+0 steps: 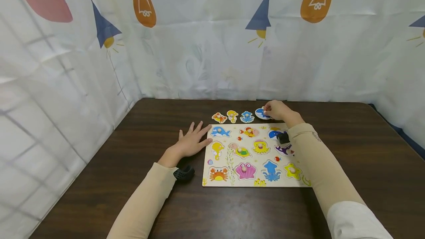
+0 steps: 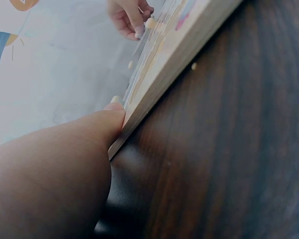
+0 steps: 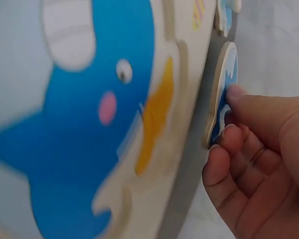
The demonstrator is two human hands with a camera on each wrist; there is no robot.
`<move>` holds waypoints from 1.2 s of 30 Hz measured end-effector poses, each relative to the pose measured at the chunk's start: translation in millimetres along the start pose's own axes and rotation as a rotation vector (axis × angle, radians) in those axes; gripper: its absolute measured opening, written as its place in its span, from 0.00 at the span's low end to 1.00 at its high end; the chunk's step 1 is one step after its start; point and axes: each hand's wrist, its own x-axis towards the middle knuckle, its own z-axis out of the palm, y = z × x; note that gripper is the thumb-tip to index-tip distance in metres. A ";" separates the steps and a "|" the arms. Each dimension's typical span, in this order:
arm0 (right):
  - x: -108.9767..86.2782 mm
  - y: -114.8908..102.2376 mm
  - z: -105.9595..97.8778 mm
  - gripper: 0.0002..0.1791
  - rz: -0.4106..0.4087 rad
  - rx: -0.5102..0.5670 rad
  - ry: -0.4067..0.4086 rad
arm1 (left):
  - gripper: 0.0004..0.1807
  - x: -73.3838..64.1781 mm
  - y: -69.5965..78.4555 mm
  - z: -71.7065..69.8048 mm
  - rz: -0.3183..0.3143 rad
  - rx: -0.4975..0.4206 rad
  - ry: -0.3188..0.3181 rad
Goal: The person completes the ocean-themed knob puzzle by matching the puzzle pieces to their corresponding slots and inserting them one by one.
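My right hand [image 1: 280, 110] pinches a blue-and-white whale puzzle piece [image 1: 260, 113] between thumb and fingers, just beyond the board's far edge. In the right wrist view, the whale piece [image 3: 220, 99] stands beside the board's edge. The peg puzzle board [image 1: 239, 184] lies flat, with sea animals on it. At its left side my left hand [image 1: 189, 144] rests on the table with fingers spread, its thumb touching the board's edge. A printed blue whale [image 1: 274, 134] shows at the board's upper right, partly behind the black wrist camera [image 1: 283, 138].
Left of the whale piece, a loose crab piece [image 1: 219, 117], seahorse piece [image 1: 232, 116] and blue squid-like piece [image 1: 247, 117] lie in a row behind the board. Dark wooden table [image 1: 132, 150] surrounds the board. A patterned curtain [image 1: 206, 65] hangs behind the table.
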 end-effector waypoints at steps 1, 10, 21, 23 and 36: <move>-2.2 -0.1 -1.9 0.14 -0.016 -0.010 0.011 | 0.38 0.2 0.0 0.1 0.002 -0.003 0.001; -16.7 -6.5 -15.7 0.14 -0.115 -0.043 0.018 | 0.38 0.3 -1.8 -4.5 -0.004 -0.013 0.011; -40.8 -6.8 -6.9 0.10 -0.142 -0.052 -0.034 | 0.38 0.9 -2.7 0.0 0.009 -0.009 0.005; -46.6 -7.5 -5.5 0.10 -0.156 -0.058 -0.057 | 0.38 0.6 -2.4 0.1 0.010 -0.009 0.003; -74.2 -5.3 -6.9 0.07 -0.246 -0.097 -0.116 | 0.38 -0.4 -0.4 -0.9 0.001 -0.016 -0.001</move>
